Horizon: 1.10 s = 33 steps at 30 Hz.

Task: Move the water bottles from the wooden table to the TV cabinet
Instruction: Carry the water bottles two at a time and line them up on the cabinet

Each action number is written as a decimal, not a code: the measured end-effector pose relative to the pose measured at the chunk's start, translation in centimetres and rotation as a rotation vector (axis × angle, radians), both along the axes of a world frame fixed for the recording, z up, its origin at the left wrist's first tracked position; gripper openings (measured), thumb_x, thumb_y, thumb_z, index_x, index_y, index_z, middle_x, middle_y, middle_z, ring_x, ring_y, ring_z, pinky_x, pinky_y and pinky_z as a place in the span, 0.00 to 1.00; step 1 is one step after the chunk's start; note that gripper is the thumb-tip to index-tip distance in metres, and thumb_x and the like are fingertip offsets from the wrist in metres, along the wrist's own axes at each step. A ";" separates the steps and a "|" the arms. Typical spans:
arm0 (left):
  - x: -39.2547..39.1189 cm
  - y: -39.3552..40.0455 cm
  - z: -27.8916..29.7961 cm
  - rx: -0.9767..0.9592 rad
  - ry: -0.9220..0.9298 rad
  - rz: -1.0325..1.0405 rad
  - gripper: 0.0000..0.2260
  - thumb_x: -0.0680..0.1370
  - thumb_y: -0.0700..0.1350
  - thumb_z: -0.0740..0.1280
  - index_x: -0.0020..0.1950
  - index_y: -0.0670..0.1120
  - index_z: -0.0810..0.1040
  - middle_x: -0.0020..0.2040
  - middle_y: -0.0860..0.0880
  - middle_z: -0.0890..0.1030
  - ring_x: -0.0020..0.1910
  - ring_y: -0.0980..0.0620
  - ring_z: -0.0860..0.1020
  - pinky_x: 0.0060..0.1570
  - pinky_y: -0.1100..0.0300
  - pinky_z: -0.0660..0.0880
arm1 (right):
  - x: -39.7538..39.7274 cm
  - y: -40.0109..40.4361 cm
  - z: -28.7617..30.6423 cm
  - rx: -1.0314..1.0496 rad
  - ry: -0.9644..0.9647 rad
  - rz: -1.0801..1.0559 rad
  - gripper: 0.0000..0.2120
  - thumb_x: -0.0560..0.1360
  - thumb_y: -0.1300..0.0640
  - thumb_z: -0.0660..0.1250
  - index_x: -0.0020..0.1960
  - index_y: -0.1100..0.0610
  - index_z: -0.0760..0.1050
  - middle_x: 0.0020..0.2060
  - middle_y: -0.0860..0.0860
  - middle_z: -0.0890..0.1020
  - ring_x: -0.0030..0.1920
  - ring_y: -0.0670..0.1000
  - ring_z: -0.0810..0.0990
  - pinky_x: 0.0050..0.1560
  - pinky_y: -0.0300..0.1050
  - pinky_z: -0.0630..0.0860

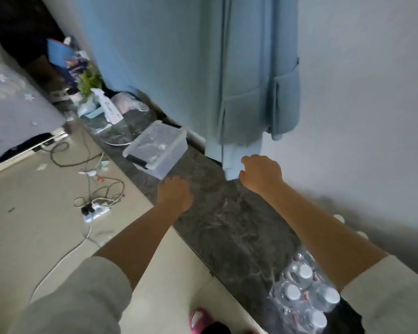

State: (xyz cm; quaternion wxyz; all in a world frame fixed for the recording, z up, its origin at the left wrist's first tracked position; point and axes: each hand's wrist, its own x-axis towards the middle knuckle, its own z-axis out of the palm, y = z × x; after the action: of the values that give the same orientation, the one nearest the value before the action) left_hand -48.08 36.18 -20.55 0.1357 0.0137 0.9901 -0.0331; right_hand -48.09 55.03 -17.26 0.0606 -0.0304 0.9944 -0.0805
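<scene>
A shrink-wrapped pack of several clear water bottles (304, 295) with white caps stands on the dark marble top of the TV cabinet (227, 218), at the lower right under my right forearm. Two more white caps show behind that forearm by the wall. My left hand (175, 192) hovers over the cabinet's front edge, fingers curled down, holding nothing. My right hand (261, 173) is farther along the cabinet, close to the hem of a hanging light-blue garment (249, 92); it holds nothing, fingers bent and apart. No wooden table is in view.
A clear plastic lidded box (155, 148) sits on the cabinet just beyond my left hand. Farther left are a spray bottle (106, 107), a small plant and bags. Cables and a power strip (94, 210) lie on the beige floor. A pink slipper (199, 320) shows below.
</scene>
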 end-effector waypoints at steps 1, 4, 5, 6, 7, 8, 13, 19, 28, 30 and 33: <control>0.5 -2.3 0.8 0.016 0.025 0.081 0.14 0.80 0.45 0.59 0.63 0.44 0.74 0.63 0.44 0.76 0.64 0.45 0.74 0.62 0.54 0.71 | -0.5 -2.1 0.6 0.010 0.009 0.065 0.14 0.79 0.56 0.55 0.62 0.59 0.71 0.56 0.57 0.78 0.58 0.59 0.76 0.55 0.50 0.73; 2.6 -9.6 3.7 0.016 0.083 0.277 0.16 0.80 0.47 0.59 0.66 0.46 0.73 0.64 0.44 0.74 0.65 0.45 0.71 0.63 0.53 0.69 | -1.6 -9.5 2.3 0.048 0.038 0.259 0.14 0.79 0.57 0.56 0.60 0.59 0.73 0.55 0.57 0.79 0.57 0.58 0.77 0.53 0.49 0.73; 3.3 -12.0 4.7 -0.004 0.097 0.329 0.17 0.80 0.47 0.59 0.67 0.46 0.72 0.65 0.44 0.72 0.66 0.45 0.70 0.64 0.52 0.69 | -1.9 -11.9 2.8 0.058 0.050 0.309 0.14 0.78 0.57 0.56 0.60 0.58 0.73 0.55 0.56 0.79 0.57 0.58 0.78 0.53 0.49 0.73; 3.9 -14.3 5.7 -0.024 0.108 0.383 0.17 0.80 0.47 0.58 0.67 0.46 0.72 0.65 0.44 0.71 0.67 0.45 0.69 0.64 0.51 0.68 | -2.2 -14.1 3.4 0.067 0.062 0.351 0.14 0.78 0.57 0.57 0.61 0.58 0.74 0.56 0.56 0.79 0.57 0.57 0.78 0.54 0.49 0.73; 4.6 -16.9 6.8 -0.038 0.129 0.446 0.17 0.80 0.47 0.58 0.67 0.46 0.72 0.65 0.44 0.71 0.67 0.45 0.68 0.64 0.51 0.68 | -2.5 -16.7 4.2 0.073 0.072 0.396 0.15 0.78 0.56 0.58 0.62 0.57 0.74 0.57 0.55 0.79 0.58 0.57 0.78 0.57 0.49 0.73; 5.3 -19.4 8.0 -0.044 0.153 0.503 0.17 0.79 0.47 0.59 0.67 0.46 0.72 0.65 0.44 0.71 0.67 0.45 0.68 0.63 0.52 0.68 | -2.7 -19.3 5.0 0.078 0.079 0.432 0.15 0.77 0.56 0.59 0.62 0.55 0.74 0.58 0.55 0.79 0.59 0.57 0.77 0.58 0.50 0.72; 9.1 -31.3 13.4 -0.071 0.274 0.709 0.17 0.79 0.45 0.59 0.67 0.44 0.73 0.66 0.42 0.71 0.67 0.44 0.68 0.62 0.52 0.69 | -2.4 -32.5 9.2 0.035 0.159 0.673 0.14 0.77 0.57 0.60 0.60 0.60 0.75 0.59 0.58 0.78 0.61 0.59 0.75 0.57 0.48 0.73; 13.2 -43.7 18.5 -0.133 0.348 0.845 0.17 0.79 0.45 0.60 0.66 0.43 0.73 0.65 0.41 0.70 0.66 0.42 0.69 0.60 0.51 0.71 | -0.8 -47.9 14.5 -0.058 0.225 0.805 0.10 0.75 0.57 0.60 0.48 0.62 0.77 0.52 0.60 0.78 0.57 0.60 0.77 0.47 0.46 0.72; 17.5 -57.8 21.3 -0.146 0.331 1.026 0.18 0.78 0.45 0.60 0.68 0.43 0.70 0.66 0.41 0.70 0.67 0.41 0.69 0.61 0.49 0.71 | 1.0 -66.3 17.0 -0.174 0.180 0.951 0.06 0.74 0.57 0.62 0.46 0.58 0.76 0.49 0.58 0.77 0.54 0.59 0.76 0.44 0.43 0.67; 17.6 -60.9 21.1 -0.136 0.332 1.071 0.18 0.78 0.45 0.60 0.68 0.43 0.70 0.66 0.42 0.70 0.67 0.41 0.69 0.62 0.49 0.70 | 0.7 -69.9 17.2 -0.183 0.160 0.967 0.04 0.74 0.58 0.62 0.43 0.58 0.73 0.47 0.57 0.75 0.54 0.58 0.75 0.45 0.42 0.67; 17.4 -65.2 20.9 -0.105 0.336 1.128 0.19 0.77 0.45 0.61 0.68 0.43 0.70 0.65 0.42 0.72 0.67 0.41 0.70 0.62 0.49 0.70 | -0.2 -75.2 17.4 -0.207 0.147 0.991 0.15 0.75 0.58 0.62 0.60 0.62 0.75 0.59 0.58 0.77 0.61 0.59 0.75 0.55 0.45 0.73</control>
State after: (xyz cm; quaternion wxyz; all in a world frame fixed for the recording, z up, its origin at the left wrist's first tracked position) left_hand -30.72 -29.07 0.31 -0.0257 -0.5271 0.8494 -0.0065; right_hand -48.31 -20.17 0.18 0.0181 -0.5096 0.8491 -0.1381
